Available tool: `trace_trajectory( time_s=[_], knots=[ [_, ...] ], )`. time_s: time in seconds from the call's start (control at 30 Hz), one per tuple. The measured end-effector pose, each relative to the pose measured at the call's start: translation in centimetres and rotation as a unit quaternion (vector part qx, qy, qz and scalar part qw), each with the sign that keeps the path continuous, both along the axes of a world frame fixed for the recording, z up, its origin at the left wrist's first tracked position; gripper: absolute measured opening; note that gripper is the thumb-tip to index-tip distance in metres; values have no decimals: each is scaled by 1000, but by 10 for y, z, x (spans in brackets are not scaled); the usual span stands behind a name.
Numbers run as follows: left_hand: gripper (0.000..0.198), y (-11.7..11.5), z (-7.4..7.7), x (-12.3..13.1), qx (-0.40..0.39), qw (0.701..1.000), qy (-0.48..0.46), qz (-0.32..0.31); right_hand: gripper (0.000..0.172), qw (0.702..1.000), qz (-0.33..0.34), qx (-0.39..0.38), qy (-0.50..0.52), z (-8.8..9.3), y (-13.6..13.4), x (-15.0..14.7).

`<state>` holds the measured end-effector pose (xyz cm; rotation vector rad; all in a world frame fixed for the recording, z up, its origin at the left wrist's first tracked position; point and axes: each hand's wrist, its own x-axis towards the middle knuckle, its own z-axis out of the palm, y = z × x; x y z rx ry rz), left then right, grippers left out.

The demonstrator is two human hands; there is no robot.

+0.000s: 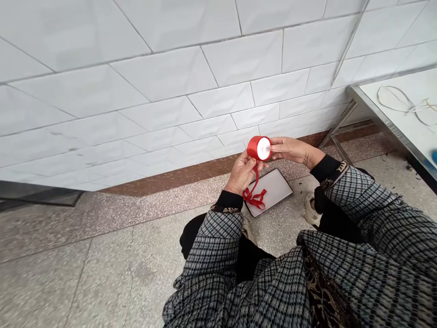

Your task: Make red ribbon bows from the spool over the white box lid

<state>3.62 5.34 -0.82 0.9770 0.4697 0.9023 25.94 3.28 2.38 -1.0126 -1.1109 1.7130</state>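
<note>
A spool of red ribbon (253, 148) with a white end face is held up between my two hands. My left hand (241, 172) grips it from below and the left, thumb against the ribbon. On the other side, my right hand (290, 149) is closed on the spool's right edge, its fingertips at the white face. From the spool a length of ribbon hangs down to a red loose bow or bunch of loops (254, 199). Below, a flat white rectangular board or box lid (275, 189) with dark edges lies on the floor, partly behind the ribbon.
A white tiled wall (211, 64) rises in front, with a brown skirting strip at its foot. To the right stands a metal-framed table (392, 118) with white cables (411, 107) on top. A dark flat object (37, 195) is at the far left. My shoes (311, 210) are on the speckled floor.
</note>
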Motion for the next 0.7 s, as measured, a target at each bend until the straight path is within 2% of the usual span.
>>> trace_trajectory(
  time_s=[0.13, 0.2, 0.3, 0.37, 0.53, 0.7],
  knots=[
    [58, -6, -1, 6, -12, 1000, 2, -24, 64, 1000, -11, 3, 27, -6, -4, -13],
    [56, -8, -1, 7, -23, 1000, -7, -10, 66, 999, -35, 17, 10, -5, -5, -15],
    [49, -8, 0, 5, -50, 999, 6, 17, 64, 993, -85, 72, -32, 0, -3, -8],
    [42, -8, 0, 1, -64, 997, 29, 13, 60, 988, -102, 99, -58, 4, -1, 1],
    [41, -7, -5, -6, -66, 997, 17, 40, 49, 989, -78, 83, -89, 7, -1, 19],
    [35, -12, -8, -4, -109, 993, -22, 34, 51, 989, -75, 83, -94, 8, -3, 22]
  ],
)
